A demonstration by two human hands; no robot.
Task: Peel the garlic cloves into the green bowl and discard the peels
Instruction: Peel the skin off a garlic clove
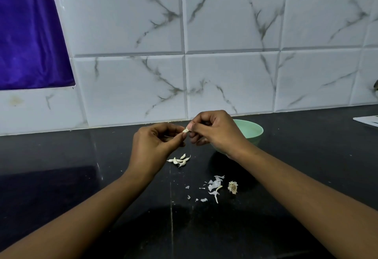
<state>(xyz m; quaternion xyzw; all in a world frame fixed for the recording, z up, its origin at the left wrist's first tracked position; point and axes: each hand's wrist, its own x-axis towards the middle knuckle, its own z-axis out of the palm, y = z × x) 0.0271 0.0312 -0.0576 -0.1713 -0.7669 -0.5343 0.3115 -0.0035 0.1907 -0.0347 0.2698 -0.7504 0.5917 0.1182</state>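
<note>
Both hands are raised above the black counter (81,156), meeting at one small white garlic clove (185,130). My left hand (155,144) pinches it from the left, and my right hand (212,130) pinches it from the right with curled fingers. The green bowl (252,131) stands just behind my right hand, partly hidden by it; its inside is not visible. A small heap of several unpeeled cloves (180,160) lies on the counter below my hands. Loose white peels (213,187) are scattered nearer to me.
The dry garlic root stub (233,187) lies right of the peels. A marble-tiled wall (225,74) closes the back of the counter. A purple cloth (30,33) hangs at the upper left. A white flat object (368,120) sits at the far right edge.
</note>
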